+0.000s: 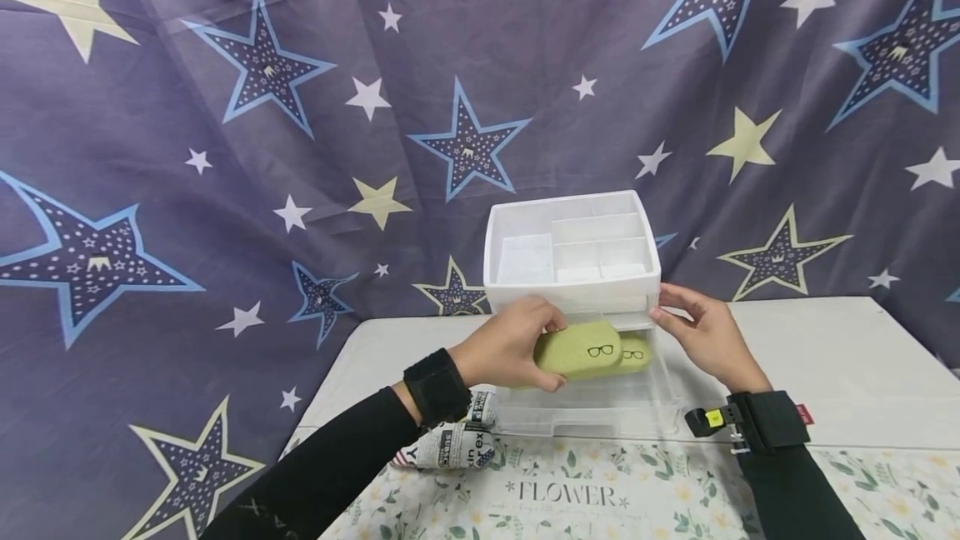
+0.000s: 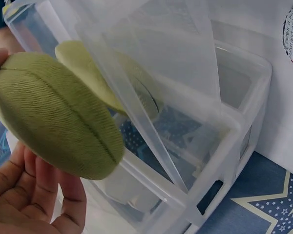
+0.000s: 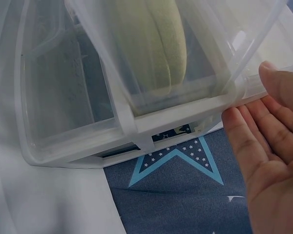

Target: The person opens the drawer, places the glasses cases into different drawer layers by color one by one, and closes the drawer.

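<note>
My left hand (image 1: 510, 344) grips a green glasses case (image 1: 577, 351), thumb below and fingers over its top. The case is printed with a pair of glasses and is held above the pulled-out clear drawer (image 1: 615, 422). Behind its right end lies a second green glasses case (image 1: 636, 353), seen in the left wrist view (image 2: 83, 63) inside the clear plastic. The drawer belongs to a white plastic organizer (image 1: 573, 297) with a compartmented top. My right hand (image 1: 708, 336) touches the organizer's right side near the front corner, its fingers fairly straight in the right wrist view.
Left of the drawer, printed black-and-white packages (image 1: 450, 447) lie partly behind my left forearm. A floral cloth (image 1: 570, 498) covers the front of the white table (image 1: 817, 365). A star-patterned curtain (image 1: 420, 48) hangs directly behind the organizer.
</note>
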The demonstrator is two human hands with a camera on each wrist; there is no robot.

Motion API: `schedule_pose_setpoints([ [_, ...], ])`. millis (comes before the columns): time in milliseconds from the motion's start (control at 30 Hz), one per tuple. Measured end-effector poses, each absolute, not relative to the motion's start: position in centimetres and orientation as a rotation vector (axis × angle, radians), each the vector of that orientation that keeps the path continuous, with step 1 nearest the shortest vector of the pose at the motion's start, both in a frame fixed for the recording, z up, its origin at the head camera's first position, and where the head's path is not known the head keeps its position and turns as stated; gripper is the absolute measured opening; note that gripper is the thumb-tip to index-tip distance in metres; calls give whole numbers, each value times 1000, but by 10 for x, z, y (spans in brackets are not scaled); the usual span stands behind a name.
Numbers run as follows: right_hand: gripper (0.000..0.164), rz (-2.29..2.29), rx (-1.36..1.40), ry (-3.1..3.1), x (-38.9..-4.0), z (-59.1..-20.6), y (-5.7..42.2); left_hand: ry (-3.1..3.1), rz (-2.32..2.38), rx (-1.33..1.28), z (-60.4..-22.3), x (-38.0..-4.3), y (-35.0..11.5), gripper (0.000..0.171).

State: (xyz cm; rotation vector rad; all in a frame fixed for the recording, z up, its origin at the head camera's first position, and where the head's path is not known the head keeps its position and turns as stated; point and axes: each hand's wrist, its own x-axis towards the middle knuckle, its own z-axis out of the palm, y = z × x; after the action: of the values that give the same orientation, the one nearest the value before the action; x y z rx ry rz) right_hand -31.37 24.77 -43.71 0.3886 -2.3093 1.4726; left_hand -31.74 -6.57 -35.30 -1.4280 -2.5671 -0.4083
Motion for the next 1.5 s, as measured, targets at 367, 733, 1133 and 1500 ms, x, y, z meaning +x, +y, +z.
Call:
schedule_pose_setpoints([
  [367, 51, 1455, 402, -2298, -313, -440, 250, -2674, -156, -1457, -354, -306, -42, 64],
  [733, 49, 1512, 423, -2257, -313, -437, 248, -2819, 37, -1388, -353, -300, -22, 60],
  [1133, 48, 1543, 445, -2233, -317, -440, 243, -2850, 127, -1504, -358, -311, -11, 60],
  [1500, 48, 1568, 462, -2210, -315, -438, 246, -2957, 76, -1521, -356, -318, 4, 58],
])
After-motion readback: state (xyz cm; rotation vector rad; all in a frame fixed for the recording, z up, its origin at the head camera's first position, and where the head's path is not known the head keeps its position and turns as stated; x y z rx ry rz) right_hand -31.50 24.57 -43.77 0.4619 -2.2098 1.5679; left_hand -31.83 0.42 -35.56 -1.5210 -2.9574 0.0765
